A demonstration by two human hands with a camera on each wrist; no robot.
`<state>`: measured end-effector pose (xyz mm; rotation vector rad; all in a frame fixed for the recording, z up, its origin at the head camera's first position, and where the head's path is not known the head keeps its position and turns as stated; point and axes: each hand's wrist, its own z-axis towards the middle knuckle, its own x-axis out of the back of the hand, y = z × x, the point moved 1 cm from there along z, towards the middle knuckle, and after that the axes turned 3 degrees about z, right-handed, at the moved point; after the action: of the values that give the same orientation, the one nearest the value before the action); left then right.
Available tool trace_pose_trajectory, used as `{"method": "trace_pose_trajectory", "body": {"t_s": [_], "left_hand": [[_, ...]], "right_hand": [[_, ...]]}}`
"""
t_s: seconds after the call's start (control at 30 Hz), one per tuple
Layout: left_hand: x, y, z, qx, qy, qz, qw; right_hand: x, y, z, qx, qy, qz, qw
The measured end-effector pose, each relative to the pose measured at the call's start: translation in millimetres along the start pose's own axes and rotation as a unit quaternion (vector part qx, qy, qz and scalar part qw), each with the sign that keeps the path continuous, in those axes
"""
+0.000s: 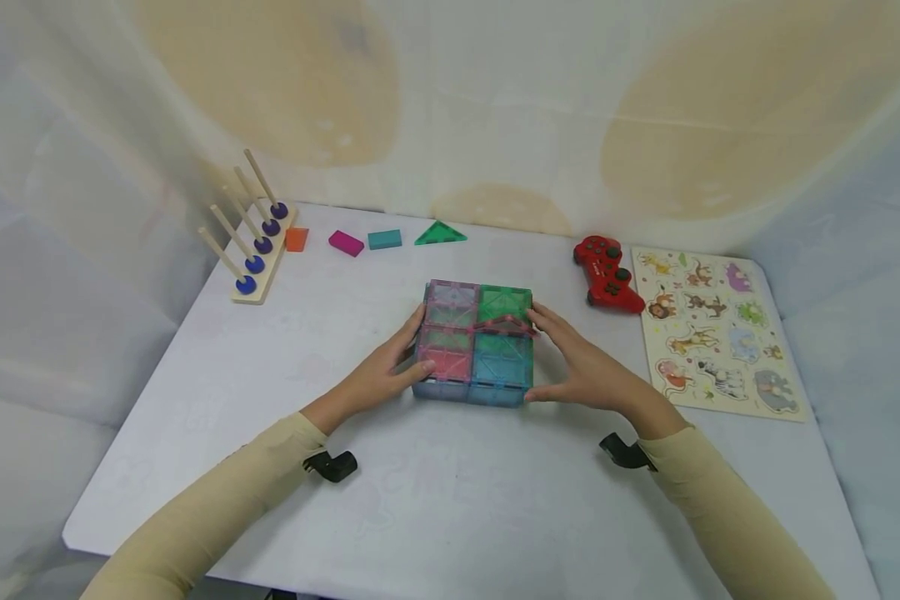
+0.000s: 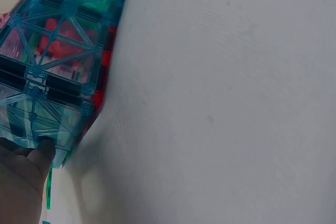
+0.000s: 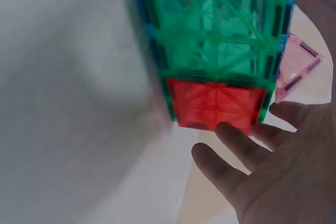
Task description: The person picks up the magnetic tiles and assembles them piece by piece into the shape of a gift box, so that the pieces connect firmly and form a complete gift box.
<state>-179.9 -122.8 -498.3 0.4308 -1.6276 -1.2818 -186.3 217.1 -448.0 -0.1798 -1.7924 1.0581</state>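
A box of see-through magnetic tiles (image 1: 450, 367) sits mid-table, its top showing pink, green, red and blue squares. On its right top side a pink triangle tile (image 1: 506, 323) stands tilted; the right wrist view also shows it. My left hand (image 1: 378, 371) holds the box's left side, with the thumb at the near left corner. Beside the right side, my right hand (image 1: 588, 367) has its fingers spread, the fingertips at or close to the wall. In the right wrist view a green tile (image 3: 215, 35) and a red tile (image 3: 215, 103) form that wall.
Behind the box lie a green triangle tile (image 1: 440, 234), a teal block (image 1: 385, 240), a magenta block (image 1: 347, 243) and an orange piece (image 1: 296, 240). A wooden peg stand (image 1: 270, 271) is at back left. A red game controller (image 1: 607, 275) touches or nears an animal puzzle board (image 1: 720, 333) at right.
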Motion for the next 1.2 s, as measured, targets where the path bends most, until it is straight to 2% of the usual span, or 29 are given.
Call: {"method": "trace_pose_trajectory", "body": {"t_s": [0.2, 0.33, 0.43, 0.53, 0.63, 0.73, 0.93, 1.1, 1.2], "left_hand": [[-7.3, 3.1, 6.2, -0.007, -0.007, -0.008, 0.9999], [-10.8, 2.7, 12.9, -0.014, -0.009, 0.003, 0.9999], [-4.5, -1.4, 18.8, -0.009, 0.016, 0.02, 0.9996], [8.4, -9.7, 28.6, 0.014, 0.065, 0.07, 0.9953], [22.7, -20.5, 42.6, 0.061, 0.092, 0.148, 0.9829], [33.7, -32.6, 60.8, 0.091, 0.084, 0.221, 0.9675], [45.5, -47.7, 96.5, 0.104, 0.053, 0.333, 0.9358], [57.1, -46.1, 117.7, 0.108, 0.048, 0.394, 0.9115], [63.1, -44.8, 127.6, 0.11, 0.046, 0.44, 0.8903]], "right_hand": [[0, 5, -10, -0.004, 0.005, -0.006, 1.0], [3, 10, -17, -0.008, 0.01, -0.007, 1.0], [3, 11, -18, -0.003, 0.012, -0.005, 1.0], [3, 11, -17, 0.001, 0.012, -0.005, 1.0], [3, 12, -17, 0.008, 0.014, -0.006, 1.0], [4, 13, -18, 0.011, 0.017, -0.007, 1.0], [3, 16, -19, 0.012, 0.02, -0.006, 1.0], [1, 17, -17, 0.015, 0.022, -0.008, 1.0], [2, 16, -17, 0.013, 0.022, -0.007, 1.0]]}}
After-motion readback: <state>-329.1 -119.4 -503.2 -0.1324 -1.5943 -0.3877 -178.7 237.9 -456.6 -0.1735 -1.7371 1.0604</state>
